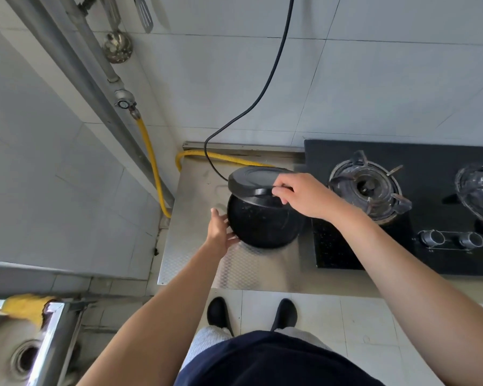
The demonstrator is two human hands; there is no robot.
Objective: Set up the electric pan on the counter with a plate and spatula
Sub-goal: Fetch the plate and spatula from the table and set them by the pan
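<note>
A round black electric pan (262,225) sits on the steel counter (195,188), left of the gas stove. Its black lid (251,181) is tilted up at the back, and my right hand (304,195) grips the lid's front edge. My left hand (221,232) rests with spread fingers against the pan's left side. A black power cord (273,68) runs from the pan's back up the tiled wall. A metal spatula (145,16) hangs on the wall at the top. No plate is in view.
A black two-burner gas stove (402,207) fills the counter's right side. A yellow gas hose (151,151) runs down the wall and along the counter's back. A slotted ladle (117,45) hangs beside the spatula. A steel sink (20,349) lies lower left.
</note>
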